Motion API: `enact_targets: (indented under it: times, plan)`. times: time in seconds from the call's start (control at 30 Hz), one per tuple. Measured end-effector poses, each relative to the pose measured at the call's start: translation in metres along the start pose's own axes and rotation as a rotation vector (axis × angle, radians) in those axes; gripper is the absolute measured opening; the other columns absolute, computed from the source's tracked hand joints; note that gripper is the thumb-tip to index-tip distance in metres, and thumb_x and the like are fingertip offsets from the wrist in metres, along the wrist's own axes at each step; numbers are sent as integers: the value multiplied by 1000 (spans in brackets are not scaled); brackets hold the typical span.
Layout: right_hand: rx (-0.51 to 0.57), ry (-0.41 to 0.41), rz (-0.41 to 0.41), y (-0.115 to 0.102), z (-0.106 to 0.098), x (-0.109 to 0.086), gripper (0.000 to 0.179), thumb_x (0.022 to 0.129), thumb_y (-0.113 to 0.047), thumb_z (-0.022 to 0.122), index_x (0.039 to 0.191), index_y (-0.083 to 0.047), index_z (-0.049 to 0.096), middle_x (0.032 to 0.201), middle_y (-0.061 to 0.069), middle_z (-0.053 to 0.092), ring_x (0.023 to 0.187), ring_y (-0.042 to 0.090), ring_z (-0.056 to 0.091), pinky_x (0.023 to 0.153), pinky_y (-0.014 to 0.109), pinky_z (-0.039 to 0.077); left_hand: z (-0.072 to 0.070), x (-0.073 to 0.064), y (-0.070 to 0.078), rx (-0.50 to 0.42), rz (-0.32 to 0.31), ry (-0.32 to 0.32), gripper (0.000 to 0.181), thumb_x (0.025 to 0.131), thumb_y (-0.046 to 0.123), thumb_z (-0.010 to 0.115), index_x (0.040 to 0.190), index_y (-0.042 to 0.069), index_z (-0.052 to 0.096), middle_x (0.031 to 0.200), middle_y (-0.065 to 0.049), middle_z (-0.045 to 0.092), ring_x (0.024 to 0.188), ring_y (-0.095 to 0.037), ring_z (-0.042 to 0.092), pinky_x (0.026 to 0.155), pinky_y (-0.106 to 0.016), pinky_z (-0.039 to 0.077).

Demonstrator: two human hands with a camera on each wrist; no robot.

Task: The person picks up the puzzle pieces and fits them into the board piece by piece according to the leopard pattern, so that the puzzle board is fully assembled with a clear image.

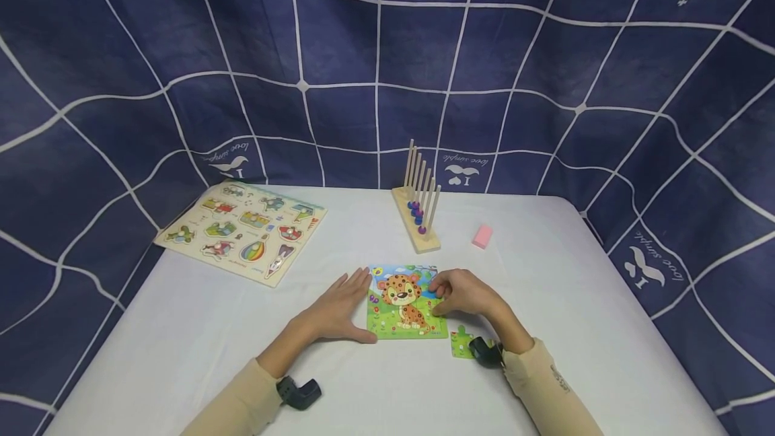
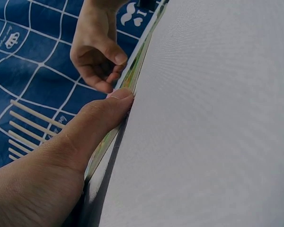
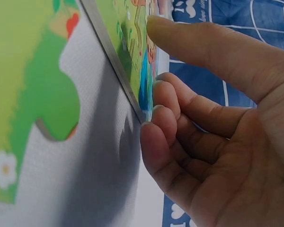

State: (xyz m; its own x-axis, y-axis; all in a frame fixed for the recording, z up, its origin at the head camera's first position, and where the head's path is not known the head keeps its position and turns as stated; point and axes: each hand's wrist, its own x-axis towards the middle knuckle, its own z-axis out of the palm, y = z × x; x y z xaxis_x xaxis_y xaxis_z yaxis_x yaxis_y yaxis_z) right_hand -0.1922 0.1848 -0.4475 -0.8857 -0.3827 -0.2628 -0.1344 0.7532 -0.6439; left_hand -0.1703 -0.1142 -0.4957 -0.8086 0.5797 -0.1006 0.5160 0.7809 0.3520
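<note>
On the white table (image 1: 375, 395), a picture board (image 1: 237, 247) lies beyond and left of the leopard puzzle (image 1: 404, 305). The left hand (image 1: 336, 308), fingers straight, steadies the puzzle's left edge; the right hand (image 1: 465, 292), loosely bent, nothing seen between thumb and fingers, is at its right edge. Just right of the puzzle's near right corner lies a loose green piece (image 1: 461, 345), and beyond the puzzle to the right, a pink block (image 1: 482, 236)

Both arms reach fwd & inward, L arm (image 1: 236, 399) and R arm (image 1: 551, 389). L hand (image 1: 336, 308) is seen from its back, fingers straight, thumb (image 2: 102, 118) spread away. R hand (image 1: 466, 293) has fingers (image 3: 158, 153) loosely bent, w/ thumb extended, tip apart from fingertips.
</note>
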Motion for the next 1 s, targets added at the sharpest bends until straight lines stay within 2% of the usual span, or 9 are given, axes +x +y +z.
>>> enact_targets:
  times: [0.27, 0.6, 1.0]
  plan:
    - [-16, -19, -7, 1, -3, -2, 44, 65, -15, 89, 102, -6, 69, 83, 2, 63, 74, 12, 53, 65, 22, 46, -1, 0, 1, -19, -4, 1, 129, 65, 82, 64, 154, 1, 19, 164, -12, 12, 153, -25, 10, 126, -45, 11]
    - [10, -24, -98, 4, -5, -10, 46, 66, -16, 88, 105, -3, 67, 85, 3, 64, 75, 13, 56, 64, 20, 50, 0, -1, 2, -21, -3, -5, 128, 65, 81, 65, 154, 2, 20, 164, -12, 13, 153, -25, 11, 126, -46, 11]
    - [-16, -4, -88, 16, -9, -27, 44, 68, -19, 88, 104, -4, 67, 84, 2, 63, 75, 13, 54, 63, 20, 47, -1, -1, 1, -16, -4, 0, 128, 66, 81, 64, 155, 1, 18, 164, -13, 11, 153, -26, 11, 126, -46, 11]
